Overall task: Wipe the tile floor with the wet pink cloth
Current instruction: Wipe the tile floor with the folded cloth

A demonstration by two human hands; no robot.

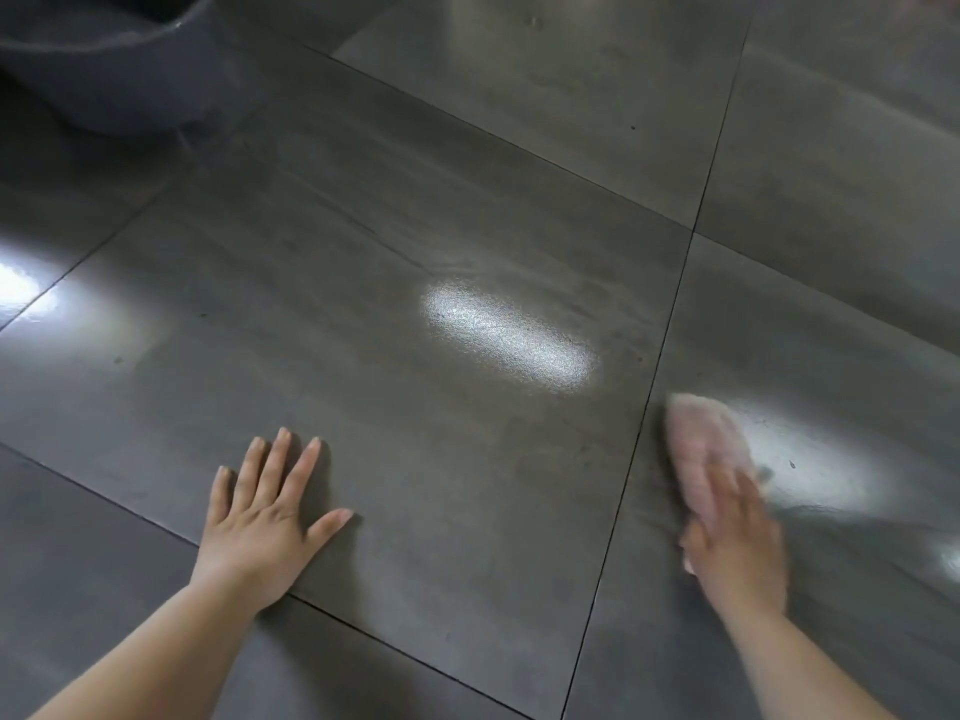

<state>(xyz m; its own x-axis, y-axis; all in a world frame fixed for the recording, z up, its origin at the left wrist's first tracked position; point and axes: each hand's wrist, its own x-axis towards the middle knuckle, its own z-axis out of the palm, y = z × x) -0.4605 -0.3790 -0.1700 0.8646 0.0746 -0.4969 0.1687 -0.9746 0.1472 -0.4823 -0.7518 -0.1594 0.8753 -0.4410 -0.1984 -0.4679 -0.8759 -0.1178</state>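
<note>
Pressing down on the pink cloth, the right hand lies flat on top of it with its fingers stretched out over the cloth, not curled around it. The hand and cloth are blurry, so the fingers are hard to tell apart. The cloth sits on the tile floor, just to the right of a dark line between two tiles, near the bottom right of the floor that shows. A bright shiny patch of light lies on the tile right beside the cloth. The left hand is flat on the big middle tile, fingers spread wide, holding nothing. Its wrist crosses another dark line between tiles. Another bright patch shines on the middle tile between the two hands and a bit farther off. A dark grey bucket stands on the floor at the far left corner, well apart from both hands. What is inside it cannot be seen. Nothing lies between the hands and the bucket.
</note>
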